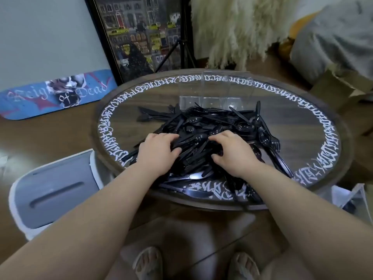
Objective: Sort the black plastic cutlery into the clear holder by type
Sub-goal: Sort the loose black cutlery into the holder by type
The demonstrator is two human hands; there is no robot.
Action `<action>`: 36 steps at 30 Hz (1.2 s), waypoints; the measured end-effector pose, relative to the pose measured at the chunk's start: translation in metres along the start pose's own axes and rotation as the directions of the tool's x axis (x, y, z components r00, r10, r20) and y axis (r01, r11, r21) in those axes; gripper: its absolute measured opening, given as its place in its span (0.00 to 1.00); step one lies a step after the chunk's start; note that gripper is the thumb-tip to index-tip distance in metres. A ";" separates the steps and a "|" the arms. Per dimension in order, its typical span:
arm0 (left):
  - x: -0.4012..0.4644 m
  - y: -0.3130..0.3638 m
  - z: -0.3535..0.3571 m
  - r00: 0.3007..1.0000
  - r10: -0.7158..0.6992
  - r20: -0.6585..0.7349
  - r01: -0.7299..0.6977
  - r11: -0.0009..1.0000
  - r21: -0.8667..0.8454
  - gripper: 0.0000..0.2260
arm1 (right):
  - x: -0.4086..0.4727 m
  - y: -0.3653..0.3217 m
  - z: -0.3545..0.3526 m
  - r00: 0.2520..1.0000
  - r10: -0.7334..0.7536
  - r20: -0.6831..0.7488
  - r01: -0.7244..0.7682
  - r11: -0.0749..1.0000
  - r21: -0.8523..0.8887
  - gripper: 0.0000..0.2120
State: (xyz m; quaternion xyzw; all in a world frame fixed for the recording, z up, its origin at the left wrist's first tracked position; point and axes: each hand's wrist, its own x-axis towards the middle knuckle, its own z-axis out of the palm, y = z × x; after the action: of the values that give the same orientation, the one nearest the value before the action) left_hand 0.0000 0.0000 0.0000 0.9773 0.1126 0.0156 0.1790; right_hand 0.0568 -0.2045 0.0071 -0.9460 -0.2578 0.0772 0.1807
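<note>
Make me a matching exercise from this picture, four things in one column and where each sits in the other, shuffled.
Things:
1. heap of black plastic cutlery
2. clear acrylic holder
3. blue printed skateboard deck
4. white and grey lidded bin

Places:
A. floor, leaning against the wall
B. middle of the round table
C. floor, left of the table
D. table's far side, behind the heap

Pairs: 1-B, 2-D, 3-A, 4-C
</note>
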 end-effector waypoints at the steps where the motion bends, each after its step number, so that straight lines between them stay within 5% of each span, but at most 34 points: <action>1: 0.002 0.000 0.002 1.000 -0.003 0.022 0.002 1.000 0.022 0.21 | 0.001 0.001 0.003 1.000 -0.007 -0.003 0.007 1.000 -0.024 0.26; 7: 0.018 -0.001 0.013 0.999 -0.035 -0.038 0.037 0.998 0.055 0.19 | 0.008 0.012 0.008 0.999 0.007 -0.045 -0.009 0.999 -0.035 0.25; 17: 0.022 -0.011 -0.006 0.983 -0.147 -0.114 0.126 0.978 -0.169 0.10 | 0.015 0.016 0.006 0.987 0.026 -0.161 -0.029 0.999 -0.016 0.21; 26: 0.013 -0.029 -0.023 0.921 -0.383 0.073 0.323 0.646 -0.692 0.05 | 0.014 -0.008 0.001 0.982 -0.029 -0.187 0.033 0.999 0.021 0.16; 33: 0.002 -0.041 -0.026 0.933 -0.359 0.009 0.304 0.777 -0.551 0.07 | 0.008 -0.019 0.000 0.988 -0.152 0.030 0.153 0.986 -0.059 0.10; 36: -0.001 -0.045 -0.028 0.935 -0.354 -0.033 0.294 0.822 -0.488 0.09 | 0.010 -0.024 0.002 0.984 -0.178 -0.012 0.177 0.981 -0.073 0.13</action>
State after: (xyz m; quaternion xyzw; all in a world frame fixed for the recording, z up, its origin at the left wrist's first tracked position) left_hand -0.0124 0.0504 0.0099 0.8667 0.2807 0.0717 0.4060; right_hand 0.0539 -0.1797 0.0137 -0.9258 -0.3422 0.0426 0.1550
